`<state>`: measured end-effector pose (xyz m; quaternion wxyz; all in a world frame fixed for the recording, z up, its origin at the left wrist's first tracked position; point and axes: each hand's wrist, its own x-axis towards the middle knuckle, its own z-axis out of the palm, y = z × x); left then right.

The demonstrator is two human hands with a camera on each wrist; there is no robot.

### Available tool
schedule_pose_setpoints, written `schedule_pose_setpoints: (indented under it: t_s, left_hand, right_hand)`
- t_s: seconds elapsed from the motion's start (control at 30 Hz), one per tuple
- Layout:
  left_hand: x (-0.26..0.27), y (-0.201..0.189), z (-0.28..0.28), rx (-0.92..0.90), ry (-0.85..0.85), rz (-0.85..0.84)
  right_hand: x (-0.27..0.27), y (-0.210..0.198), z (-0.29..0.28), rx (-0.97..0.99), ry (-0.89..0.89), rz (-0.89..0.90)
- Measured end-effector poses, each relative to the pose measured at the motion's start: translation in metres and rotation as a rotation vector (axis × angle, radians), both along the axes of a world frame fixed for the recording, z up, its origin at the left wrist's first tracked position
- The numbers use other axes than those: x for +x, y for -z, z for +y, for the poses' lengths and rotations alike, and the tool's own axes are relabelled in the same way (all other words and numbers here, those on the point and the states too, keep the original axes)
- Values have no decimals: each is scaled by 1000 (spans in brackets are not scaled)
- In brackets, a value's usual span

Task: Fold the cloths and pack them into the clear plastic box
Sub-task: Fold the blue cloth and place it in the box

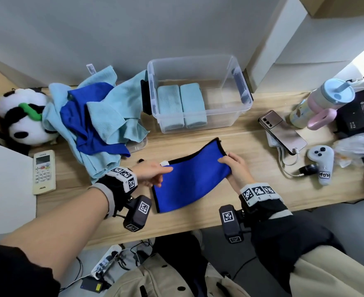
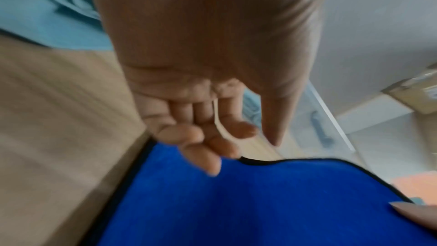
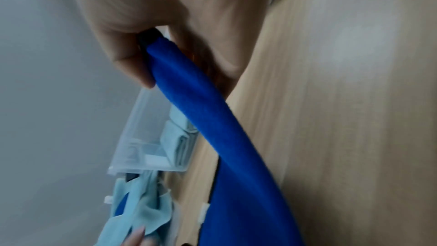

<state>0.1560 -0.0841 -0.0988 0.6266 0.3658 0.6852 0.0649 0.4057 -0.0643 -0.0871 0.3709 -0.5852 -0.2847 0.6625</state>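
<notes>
While our right hand (image 1: 234, 168) fingers pinch the blue cloth (image 1: 189, 179) end, its long axis runs leftward to our left hand (image 1: 153, 174), fingers loosely apart on it.

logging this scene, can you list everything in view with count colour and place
box: 1, clear, desk back centre
folded cloths: 2, light blue, side by side in box
blue cloth: 1, black-edged, desk front, in both hands
cloth pile: light blue and blue, left of box
panda: 1, black-white, far left
remote: 1, white, front left
phone: 1, right of box
cup: 1, pastel, right
controller: 1, white, right
left hand: on cloth's left edge
right hand: pinches right end
</notes>
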Motion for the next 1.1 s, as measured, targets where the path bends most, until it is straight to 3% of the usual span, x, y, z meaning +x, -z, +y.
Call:
schedule_pose_setpoints:
  t_s: [0.1,0.17,0.27,0.37,0.57,0.67,0.87,1.0,1.1]
  left_hand:
    - [20,-27,19,380,-100,-77]
    - [30,-43,34,471,-128,-161]
    - [40,-64,49,496,1,-210]
    - [42,-74,55,521,129,-191]
    - [44,-78,56,580,36,-183]
    - [49,-97,60,662,23,-173]
    - [49,-137,68,846,-217,-370]
    - [42,-139,61,832,-234,-418]
    - [39,-110,47,736,-198,-349]
  right_hand:
    - [-11,-23,7,46,-81,64]
    - [-14,-37,11,87,-195,40]
    - [-15,-55,16,159,-331,-31]
    - [-11,-66,21,213,-345,-65]
    - [11,-70,36,318,-176,-224]
    - [15,-80,43,384,-116,-185]
    - [16,-123,52,544,-10,-49]
    - [18,-132,45,562,-50,-36]
    - [21,-103,35,437,-133,-98]
